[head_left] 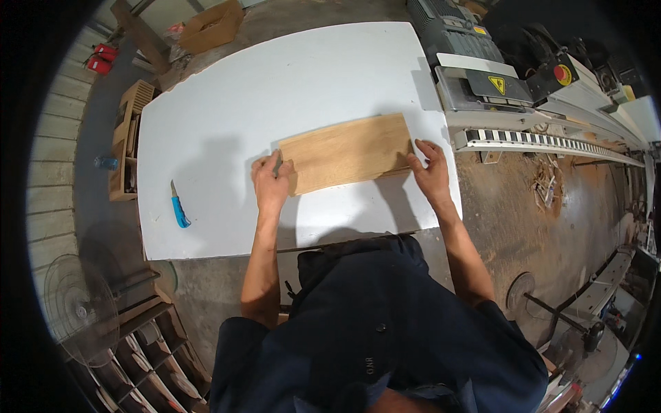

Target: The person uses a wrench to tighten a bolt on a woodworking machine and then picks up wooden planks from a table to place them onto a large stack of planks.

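A rectangular light-brown wooden board (348, 153) lies slightly slanted on the white tabletop, with layered lines along its near edge. At its left end my left hand (272, 182) is closed, the fingers bent around a small dark grey piece (278, 164) whose kind I cannot make out. My right hand (432, 175) rests at the board's right end, thumb close against the edge and fingers apart. Left of my left hand lies a blue-handled utility knife (180, 210), its blade pointing away from me.
The white table (275, 82) spans the middle. To its right stands a machine with a red stop button (563, 74) and a long toothed rail (551, 142). A cardboard box (210, 27) is behind; a fan (81, 310) and shelf rack (148, 358) stand at the near left.
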`<state>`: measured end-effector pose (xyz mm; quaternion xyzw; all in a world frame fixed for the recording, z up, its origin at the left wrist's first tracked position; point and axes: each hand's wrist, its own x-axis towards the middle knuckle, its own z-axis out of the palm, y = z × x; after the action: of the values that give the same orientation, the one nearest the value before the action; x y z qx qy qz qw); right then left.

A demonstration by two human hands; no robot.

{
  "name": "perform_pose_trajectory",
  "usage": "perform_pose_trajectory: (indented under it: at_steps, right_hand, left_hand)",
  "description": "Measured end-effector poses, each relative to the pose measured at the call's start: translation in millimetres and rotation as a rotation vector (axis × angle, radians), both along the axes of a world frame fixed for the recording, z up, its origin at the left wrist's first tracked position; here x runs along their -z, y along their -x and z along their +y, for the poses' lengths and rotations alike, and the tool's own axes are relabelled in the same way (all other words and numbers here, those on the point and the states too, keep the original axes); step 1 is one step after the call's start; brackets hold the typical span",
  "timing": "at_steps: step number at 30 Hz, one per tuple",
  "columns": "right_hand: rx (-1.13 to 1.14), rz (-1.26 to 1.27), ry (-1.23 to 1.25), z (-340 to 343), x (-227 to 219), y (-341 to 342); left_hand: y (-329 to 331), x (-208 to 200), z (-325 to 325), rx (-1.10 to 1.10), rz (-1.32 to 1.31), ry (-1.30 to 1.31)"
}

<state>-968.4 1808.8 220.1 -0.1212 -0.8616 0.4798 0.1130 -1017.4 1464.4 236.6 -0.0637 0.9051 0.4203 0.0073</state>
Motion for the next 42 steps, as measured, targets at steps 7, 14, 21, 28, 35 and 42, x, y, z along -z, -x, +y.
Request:
perform_pose_trajectory:
  at_steps: [7,14,21,28,35,42]
  right_hand:
    - [-0.27,0.188,-0.221,-79.1,-6.6,7.8]
    - [-0.455,0.128,-0.704,-92.0,18.1,42.6]
    - [-0.26,-0.169,-0.367,3.4,19.9,60.5]
    - [0.072,-0.14,0.039,38.6,34.8,49.2]
    - [0.086,-0.23,0.24,11.5,36.8,81.7]
    - [0.166,-0.239,0.848,27.9,49.1,75.4]
  left_hand:
    - [-7.9,11.3,58.4,0.355,0.404,0.368]
    - [-1.1,26.4,75.1,0.432,0.334,0.594]
    - [-2.0,22.2,77.5,0.426,0.283,0.603]
    - [-1.3,22.5,83.4,0.408,0.248,0.609]
    - [-2.7,23.5,80.6,0.403,0.247,0.621]
    - [-4.1,24.8,76.8,0.393,0.276,0.612]
